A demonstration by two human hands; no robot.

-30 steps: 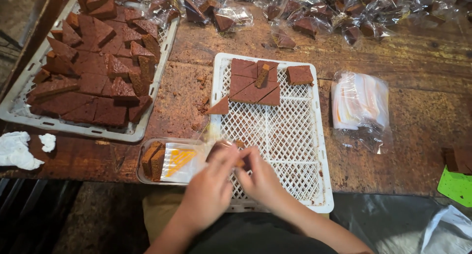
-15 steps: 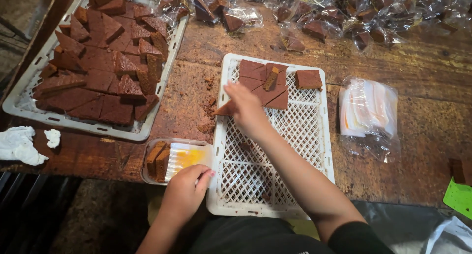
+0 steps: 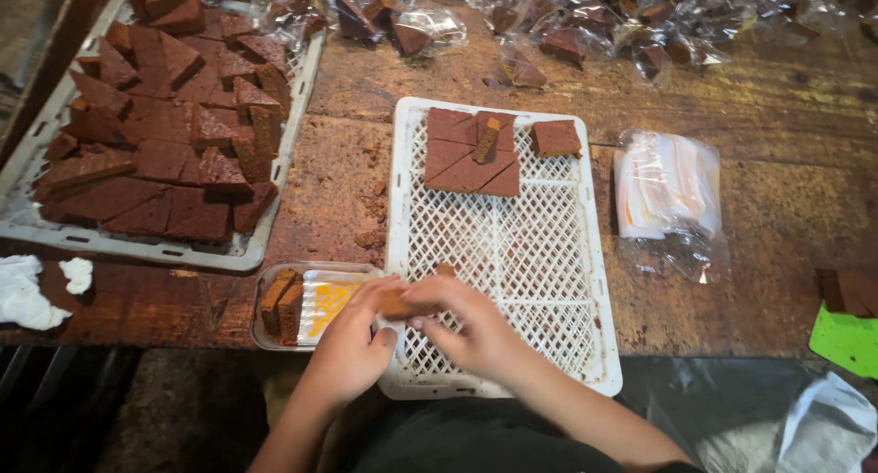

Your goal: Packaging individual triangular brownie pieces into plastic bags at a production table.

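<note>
My left hand [image 3: 352, 340] and my right hand [image 3: 462, 322] meet at the near left corner of a white lattice tray [image 3: 512, 253]. Both pinch one small brown cake piece [image 3: 398, 302] between them. Right beside my left hand lies a clear plastic tub [image 3: 315, 304] with two cake slices standing at its left end and an orange and white sachet inside. At the far end of the white tray lie several brown cake wedges [image 3: 471, 153] and one square piece [image 3: 555, 137].
A large white crate [image 3: 165, 134] heaped with brown cake pieces fills the far left. Bagged cake pieces [image 3: 549, 34] line the far edge of the wooden table. A clear bag of sachets [image 3: 668, 194] lies right of the tray. White tissue [image 3: 37, 285] at the left edge.
My right hand has come back from the far left edge of the white tray to its near corner with a cake piece. My left hand now grips it too.
</note>
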